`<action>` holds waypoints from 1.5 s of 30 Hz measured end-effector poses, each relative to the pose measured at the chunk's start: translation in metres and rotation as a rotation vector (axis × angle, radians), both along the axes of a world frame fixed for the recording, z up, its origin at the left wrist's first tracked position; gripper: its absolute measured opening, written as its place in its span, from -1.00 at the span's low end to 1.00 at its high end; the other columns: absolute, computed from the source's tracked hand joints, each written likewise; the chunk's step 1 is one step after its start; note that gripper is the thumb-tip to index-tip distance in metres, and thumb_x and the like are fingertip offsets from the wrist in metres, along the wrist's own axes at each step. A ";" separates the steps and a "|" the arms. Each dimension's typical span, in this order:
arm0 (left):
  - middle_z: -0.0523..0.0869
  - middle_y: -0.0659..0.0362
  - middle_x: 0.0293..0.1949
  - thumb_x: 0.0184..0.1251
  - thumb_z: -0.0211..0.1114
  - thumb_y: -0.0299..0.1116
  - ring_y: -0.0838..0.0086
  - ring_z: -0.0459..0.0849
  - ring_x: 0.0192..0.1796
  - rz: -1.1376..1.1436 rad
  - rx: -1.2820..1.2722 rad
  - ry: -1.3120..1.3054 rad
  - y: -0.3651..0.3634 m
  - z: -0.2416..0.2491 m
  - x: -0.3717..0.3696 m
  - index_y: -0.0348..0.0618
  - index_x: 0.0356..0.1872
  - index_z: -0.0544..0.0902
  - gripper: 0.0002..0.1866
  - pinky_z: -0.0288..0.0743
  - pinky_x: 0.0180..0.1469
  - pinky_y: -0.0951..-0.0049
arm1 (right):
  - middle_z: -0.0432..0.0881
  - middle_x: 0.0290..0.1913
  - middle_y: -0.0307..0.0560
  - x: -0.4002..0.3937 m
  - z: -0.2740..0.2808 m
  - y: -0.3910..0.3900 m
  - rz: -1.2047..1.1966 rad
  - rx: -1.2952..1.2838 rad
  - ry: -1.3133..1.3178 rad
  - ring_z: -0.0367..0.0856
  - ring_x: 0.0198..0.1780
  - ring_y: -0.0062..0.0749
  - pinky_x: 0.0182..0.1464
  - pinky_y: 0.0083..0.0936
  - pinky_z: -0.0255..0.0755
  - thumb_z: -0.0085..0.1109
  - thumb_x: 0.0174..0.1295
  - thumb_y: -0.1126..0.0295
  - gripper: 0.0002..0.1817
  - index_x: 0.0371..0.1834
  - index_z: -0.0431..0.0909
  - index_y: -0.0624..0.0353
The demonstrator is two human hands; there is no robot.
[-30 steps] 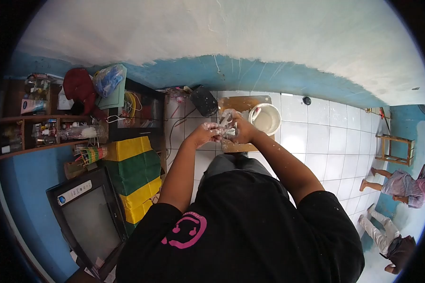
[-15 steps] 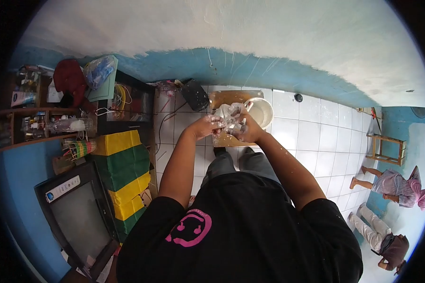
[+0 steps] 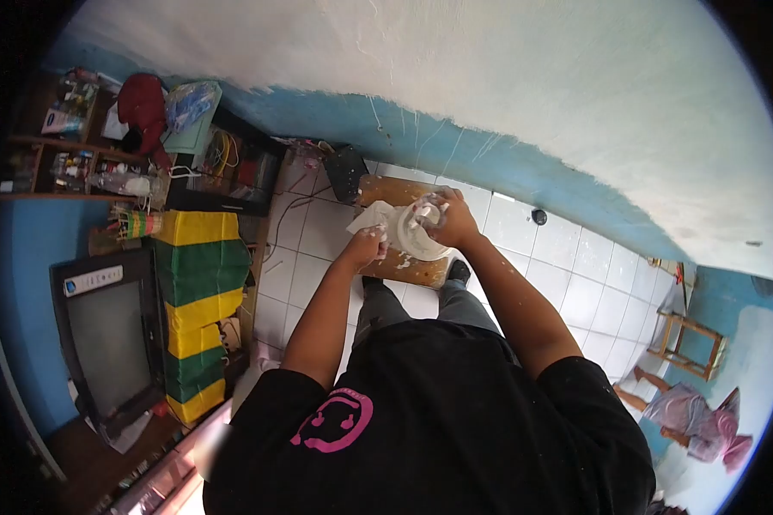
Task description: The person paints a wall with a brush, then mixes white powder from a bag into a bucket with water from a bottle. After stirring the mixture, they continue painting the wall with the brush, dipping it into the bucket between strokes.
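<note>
Left hand: the left hand [image 3: 363, 249] is sitting just above the middle of the frame, fingers curled down onto the left edge of a white bucket [image 3: 414, 230]; how tightly it is gripping cannot be told, as the fingers are smeared white and partly hidden.
Right hand: the right hand [image 3: 449, 220] is closing around a pale crumpled lump [image 3: 423, 209] at the bucket's upper right rim, fingers wrapped over it.
Bucket: it is lying in the upper middle of the frame, between the two hands, its round white face turned toward the camera; what it is holding inside cannot be made out.
Board: a brown wooden board [image 3: 404, 268] is lying on the white tiled floor [image 3: 567, 275] under the bucket, one end reaching up toward the blue wall band [image 3: 489, 163].
Shelves: wooden shelves [image 3: 56, 142] in the upper left corner are holding bottles, small boxes and jars, too small to tell apart.
Top of the cabinet: a red cloth [image 3: 142, 101] and a clear plastic bag [image 3: 189, 101] with blue contents are resting side by side near the top left.
Stack: a pile of yellow and green bags [image 3: 196, 296] is standing left of centre, beside an old television [image 3: 107, 343] at the left edge.
Lower right: a wooden stool [image 3: 687, 343] is standing on the tiles, and another person [image 3: 691, 416] in pink is lying near it, well apart from the hands.
</note>
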State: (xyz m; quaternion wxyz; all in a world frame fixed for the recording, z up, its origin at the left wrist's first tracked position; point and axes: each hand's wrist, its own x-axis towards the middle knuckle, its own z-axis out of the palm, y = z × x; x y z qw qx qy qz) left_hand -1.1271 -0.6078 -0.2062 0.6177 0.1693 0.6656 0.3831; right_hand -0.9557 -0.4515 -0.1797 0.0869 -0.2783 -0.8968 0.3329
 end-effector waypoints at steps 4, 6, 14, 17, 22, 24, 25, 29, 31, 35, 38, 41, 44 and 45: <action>0.57 0.19 -0.44 0.25 0.11 -0.16 0.49 0.52 -0.54 0.229 -0.152 0.058 -0.003 -0.033 0.036 -0.15 -0.24 0.50 -0.74 0.43 -0.54 0.44 | 0.31 0.17 -0.11 -0.009 -0.010 0.015 0.178 0.071 -0.246 0.12 0.27 -0.04 0.24 -0.07 0.14 0.29 -0.14 0.21 -0.52 -0.03 0.52 -0.12; 0.57 0.14 -0.38 0.22 0.15 -0.13 0.42 0.56 -0.52 0.263 -0.302 0.014 0.005 -0.024 0.057 -0.15 -0.11 0.46 -0.66 0.50 -0.52 0.37 | 0.31 0.18 -0.14 -0.012 -0.014 0.017 0.309 0.092 -0.321 0.12 0.28 -0.12 0.25 -0.02 0.11 0.26 -0.08 0.25 -0.59 -0.06 0.54 -0.13; 0.55 -0.02 -0.10 0.25 0.08 -0.24 0.19 0.66 -0.27 0.335 -0.359 -0.319 0.023 -0.067 0.084 -0.18 0.18 0.22 -0.50 0.61 -0.23 0.26 | 0.47 0.02 -0.19 -0.016 -0.065 0.031 0.394 0.099 -0.179 0.22 0.20 -0.21 0.15 -0.05 0.19 0.15 0.03 0.30 -0.77 -0.21 0.58 0.03; 0.46 0.00 0.02 0.19 -0.02 -0.47 0.18 0.58 -0.08 0.416 -0.308 -0.461 0.019 -0.101 0.080 -0.17 0.20 0.17 -0.50 0.60 -0.10 0.23 | 0.51 -0.06 -0.17 -0.015 -0.059 0.032 0.417 0.107 -0.180 0.28 0.13 -0.19 0.10 -0.10 0.22 0.16 0.03 0.32 -0.81 -0.28 0.59 0.07; 0.41 0.04 0.08 0.17 -0.13 -0.55 0.19 0.49 0.06 0.548 -0.294 -0.337 0.026 -0.057 0.092 -0.14 0.17 0.21 -0.53 0.54 -0.01 0.09 | 0.55 -0.24 -0.05 0.006 -0.026 0.036 0.279 0.100 -0.030 0.47 -0.06 -0.14 0.03 -0.27 0.34 0.11 0.08 0.28 -0.82 -0.31 0.57 0.11; 0.37 0.03 0.11 0.17 -0.13 -0.56 0.19 0.48 0.07 0.510 -0.226 -0.364 0.023 -0.046 0.092 -0.14 0.17 0.21 -0.52 0.55 0.00 0.10 | 0.55 -0.33 -0.02 0.020 -0.010 0.038 0.228 0.113 0.031 0.51 -0.16 -0.09 -0.04 -0.25 0.38 0.12 0.05 0.32 -0.82 -0.30 0.56 0.11; 0.35 0.02 0.13 0.16 -0.13 -0.56 0.19 0.48 0.07 0.488 -0.191 -0.376 0.022 -0.042 0.092 -0.14 0.18 0.20 -0.52 0.55 0.00 0.10 | 0.56 -0.37 0.00 0.024 0.008 0.037 0.199 0.122 0.062 0.52 -0.21 -0.07 -0.08 -0.24 0.41 0.13 0.04 0.34 -0.82 -0.29 0.56 0.10; 0.37 0.02 0.11 0.17 -0.14 -0.57 0.17 0.49 0.06 0.415 -0.127 -0.367 0.021 -0.028 0.088 -0.11 0.20 0.19 -0.50 0.56 -0.02 0.11 | 0.62 -0.37 -0.06 0.047 0.056 0.032 0.176 0.218 0.111 0.57 -0.28 -0.18 -0.23 -0.33 0.47 0.21 -0.04 0.40 -0.80 -0.30 0.57 0.13; 0.36 0.02 0.12 0.18 -0.14 -0.57 0.17 0.49 0.06 0.386 -0.095 -0.354 0.020 -0.002 0.084 -0.09 0.21 0.18 -0.50 0.58 -0.05 0.12 | 0.61 -0.37 -0.07 0.051 0.068 0.023 0.156 0.218 0.130 0.56 -0.30 -0.18 -0.23 -0.34 0.47 0.22 -0.05 0.41 -0.81 -0.31 0.58 0.13; 0.36 0.03 0.12 0.19 -0.11 -0.56 0.18 0.51 0.03 0.337 -0.098 -0.252 0.016 0.039 0.078 -0.04 0.23 0.12 -0.47 0.61 -0.13 0.16 | 0.62 -0.38 -0.08 0.047 0.078 0.001 0.089 0.206 0.176 0.56 -0.31 -0.20 -0.25 -0.35 0.47 0.22 -0.05 0.40 -0.84 -0.35 0.60 0.13; 0.35 0.02 0.11 0.16 -0.07 -0.55 0.20 0.54 -0.01 0.299 -0.078 -0.168 0.007 0.036 0.076 -0.01 0.25 0.06 -0.42 0.65 -0.24 0.19 | 0.62 -0.36 -0.13 0.038 0.073 -0.013 0.052 0.177 0.141 0.54 -0.27 -0.24 -0.22 -0.35 0.45 0.14 -0.01 0.39 -0.86 -0.36 0.61 0.05; 0.36 0.00 0.10 0.16 -0.06 -0.54 0.18 0.56 -0.04 0.270 -0.086 -0.169 -0.002 0.038 0.072 -0.03 0.25 0.03 -0.41 0.65 -0.27 0.20 | 0.62 -0.38 -0.16 0.031 0.061 -0.024 0.059 0.201 0.045 0.49 -0.18 -0.26 -0.13 -0.31 0.39 0.14 0.00 0.34 -0.83 -0.32 0.63 0.01; 0.40 -0.02 0.06 0.20 -0.08 -0.52 0.18 0.60 -0.10 0.246 -0.108 -0.232 -0.012 0.035 0.070 -0.03 0.25 0.04 -0.44 0.65 -0.25 0.21 | 0.60 -0.29 -0.16 0.029 0.062 -0.036 0.037 0.273 0.009 0.41 -0.06 -0.20 -0.03 -0.25 0.30 0.14 0.01 0.30 -0.82 -0.33 0.64 0.01; 0.43 -0.02 0.04 0.24 -0.11 -0.51 0.18 0.61 -0.11 0.238 -0.136 -0.239 -0.014 0.036 0.071 -0.02 0.26 0.06 -0.47 0.64 -0.21 0.20 | 0.58 -0.23 -0.13 0.029 0.061 -0.038 0.035 0.302 0.033 0.39 -0.03 -0.17 -0.01 -0.23 0.28 0.15 0.01 0.30 -0.80 -0.29 0.63 0.02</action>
